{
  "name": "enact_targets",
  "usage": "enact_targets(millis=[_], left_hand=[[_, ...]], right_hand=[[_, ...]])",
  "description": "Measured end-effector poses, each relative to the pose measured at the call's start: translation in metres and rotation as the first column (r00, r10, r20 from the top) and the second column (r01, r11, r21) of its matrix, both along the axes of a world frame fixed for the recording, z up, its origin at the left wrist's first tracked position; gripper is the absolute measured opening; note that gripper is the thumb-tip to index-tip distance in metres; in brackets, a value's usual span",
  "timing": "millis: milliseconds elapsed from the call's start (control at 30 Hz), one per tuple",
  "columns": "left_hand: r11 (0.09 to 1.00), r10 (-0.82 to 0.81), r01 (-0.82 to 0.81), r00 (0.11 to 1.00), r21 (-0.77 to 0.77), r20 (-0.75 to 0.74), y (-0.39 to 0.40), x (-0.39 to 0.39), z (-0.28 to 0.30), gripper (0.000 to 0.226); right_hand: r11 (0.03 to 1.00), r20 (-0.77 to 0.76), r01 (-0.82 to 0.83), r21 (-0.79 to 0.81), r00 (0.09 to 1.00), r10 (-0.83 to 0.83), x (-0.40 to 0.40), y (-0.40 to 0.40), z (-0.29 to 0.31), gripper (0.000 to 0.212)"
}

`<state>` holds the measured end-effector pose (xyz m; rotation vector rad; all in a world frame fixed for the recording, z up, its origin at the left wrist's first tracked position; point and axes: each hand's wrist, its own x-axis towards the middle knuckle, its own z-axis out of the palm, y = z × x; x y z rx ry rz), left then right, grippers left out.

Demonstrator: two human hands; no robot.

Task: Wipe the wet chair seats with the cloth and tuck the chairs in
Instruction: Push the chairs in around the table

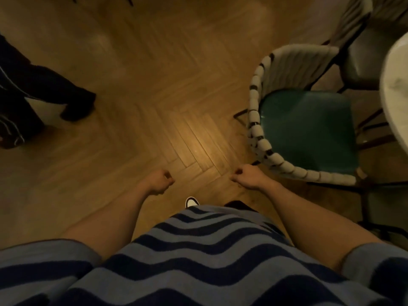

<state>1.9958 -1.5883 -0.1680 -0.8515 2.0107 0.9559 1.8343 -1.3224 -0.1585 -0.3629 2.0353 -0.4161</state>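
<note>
We hold both fists curled and empty, no cloth visible; the green-seated chair (pixel 309 129) lies just beyond and outward of our right hand (pixel 247 176), well apart from the left hand (pixel 160 181).

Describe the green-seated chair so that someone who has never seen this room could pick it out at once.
Start at the white table on the right edge. The chair stands just left of it on the wooden floor. Unlike the grey-seated chair behind it, it has a glossy teal-green seat ringed by a curved back wound in thick white cord.
</note>
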Motion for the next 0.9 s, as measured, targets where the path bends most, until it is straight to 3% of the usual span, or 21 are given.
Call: enact_targets(millis=[367, 533, 667, 900], left_hand=[[1.0, -0.012, 0.012, 1.0, -0.018, 0.011, -0.132, -0.14, -0.013, 0.024], [1.0, -0.003, 0.003, 0.998, -0.007, 0.056, -0.185, -0.232, -0.013, 0.023], [1.0, 0.021, -0.021, 0.999, -0.005, 0.046, -0.223, -0.314, -0.011, 0.024], [0.994, -0.105, 0.105, 0.994, 0.011, 0.022, -0.285, -0.482, -0.013, 0.023]], right_hand=[[0.999, 0.003, 0.025, 0.041, 1.0, -0.025, -0.154, -0.114, -0.017, 0.019], [0.987, 0.053, 0.161, 0.021, 0.985, -0.162, -0.256, -0.156, -0.022, 0.013], [0.98, 0.058, 0.194, 0.031, 0.979, -0.196, -0.328, -0.175, -0.018, 0.022], [0.942, 0.074, 0.329, 0.066, 0.94, -0.334, -0.45, -0.204, -0.02, 0.025]])
